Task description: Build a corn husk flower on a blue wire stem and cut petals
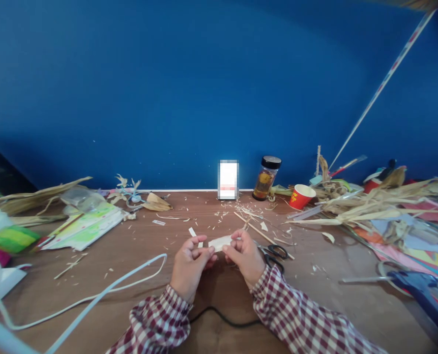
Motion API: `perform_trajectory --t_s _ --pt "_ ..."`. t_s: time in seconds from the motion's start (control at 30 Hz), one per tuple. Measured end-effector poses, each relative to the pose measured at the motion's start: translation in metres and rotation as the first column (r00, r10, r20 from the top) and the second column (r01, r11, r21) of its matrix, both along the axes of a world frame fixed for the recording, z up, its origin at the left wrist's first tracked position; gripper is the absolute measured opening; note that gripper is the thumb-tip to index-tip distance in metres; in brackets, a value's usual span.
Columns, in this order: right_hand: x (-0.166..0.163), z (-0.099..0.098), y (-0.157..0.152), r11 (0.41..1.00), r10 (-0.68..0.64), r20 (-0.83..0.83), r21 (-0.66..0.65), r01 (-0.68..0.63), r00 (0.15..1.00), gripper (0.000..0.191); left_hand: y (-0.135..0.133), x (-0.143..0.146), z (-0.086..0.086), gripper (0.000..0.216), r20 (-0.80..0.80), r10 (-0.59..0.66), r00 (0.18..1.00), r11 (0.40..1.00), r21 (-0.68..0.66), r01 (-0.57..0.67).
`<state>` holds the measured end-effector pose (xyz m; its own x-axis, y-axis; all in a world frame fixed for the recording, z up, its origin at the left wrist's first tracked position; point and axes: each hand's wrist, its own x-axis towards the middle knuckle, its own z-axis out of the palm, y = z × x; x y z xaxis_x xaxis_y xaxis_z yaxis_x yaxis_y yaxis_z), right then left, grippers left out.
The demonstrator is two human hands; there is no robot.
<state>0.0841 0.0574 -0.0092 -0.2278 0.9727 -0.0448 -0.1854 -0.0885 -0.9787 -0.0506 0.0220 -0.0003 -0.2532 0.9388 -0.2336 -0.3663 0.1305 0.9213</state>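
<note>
My left hand and my right hand meet over the middle of the wooden table. Between them stretches a short, pale strip of corn husk. The thumb and fingers of my right hand pinch its right part, while my left fingertips close at its left end. Black-handled scissors lie just right of my right hand, partly hidden by it. A small white piece lies beyond my left fingers, and a thin stick is behind the right hand.
Dried husks and coloured paper pile up at right, near a blue glue gun. A red paper cup, a jar and a lit screen stand at the back. A white cable loops at left; scraps are scattered.
</note>
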Motion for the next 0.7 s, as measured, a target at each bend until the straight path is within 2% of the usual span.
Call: perform_trajectory --t_s 0.2,0.37,0.57,0.7 --pt "0.0045 -0.0046 0.0028 1.000 -0.017 0.021 0.009 0.017 1.000 0.033 0.0008 -0.0012 0.0006 0.042 0.073 -0.073 0.995 0.995 -0.055 0.077" --pt "0.0058 -0.0036 0.0034 0.999 -0.037 0.072 0.027 0.035 0.997 0.032 0.0001 -0.0006 0.0037 0.037 0.088 -0.063 0.994 0.995 -0.067 0.069" --pt "0.0029 -0.0004 -0.0007 0.998 -0.012 0.095 0.056 0.007 0.995 0.030 -0.0018 0.0004 0.0028 0.055 0.025 -0.115 0.993 0.993 0.005 0.115" --pt "0.0022 -0.0011 -0.0030 0.997 0.008 0.114 0.075 -0.016 0.993 0.027 -0.0012 0.0008 0.0017 0.055 0.030 -0.092 0.995 0.996 0.008 0.092"
